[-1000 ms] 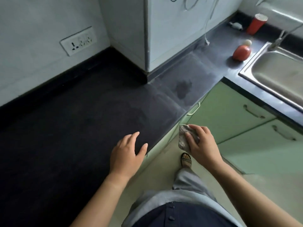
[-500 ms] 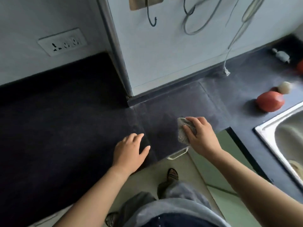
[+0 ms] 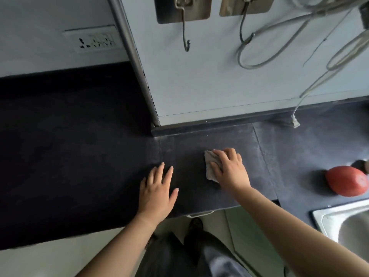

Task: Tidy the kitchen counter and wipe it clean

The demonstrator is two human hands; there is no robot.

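1. While the right hand point(image 3: 229, 170) bears down on it, the grey cloth point(image 3: 209, 166) lies flat on the dark worktop point(image 3: 79, 156), partly under that hand's fingers and thumb. They are laid over it and only lightly bent, pressing rather than pinching.
2. The part of the cloth that shows sticks out on the side of the right hand that faces the left hand point(image 3: 156, 191) – a bare stretch of worktop lies between the cloth and the left hand.
3. That strip of cloth has its long axis running from the wall side toward the front edge of the worktop. Its far corner is by the right fingertips and its ragged near corner is by the base of the thumb.
4. The left hand rests palm down on the worktop, its fingers straight and slightly spread toward the wall. It holds nothing.
5. Well out beyond the right hand, away from the left – a red round thing point(image 3: 347, 181) sits on the worktop, with the corner of a steel sink point(image 3: 339, 216) nearer the person.
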